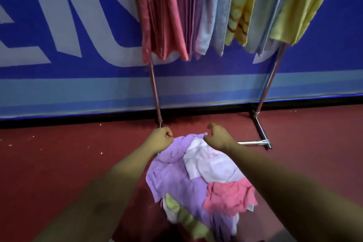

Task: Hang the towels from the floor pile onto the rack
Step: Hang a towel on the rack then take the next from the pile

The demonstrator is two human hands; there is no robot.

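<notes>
The left hand point(161, 138) pinches the far edge of a lilac towel point(176, 180) atop the floor pile; the right hand point(217, 137) hovers half-curled, empty, just above it. White point(210, 165) and pink point(229, 195) towels lie alongside. Beyond, the rack point(155, 92) carries hung towels point(196, 12).

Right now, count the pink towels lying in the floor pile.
1 shows: the pink towel on the pile's right side, below the white towel and beside the purple towel. Others may be buried.

Lilac, white, pink and pale green towels point(188, 182) on red floor point(59, 163); blue white-lettered banner point(78, 25).
</notes>
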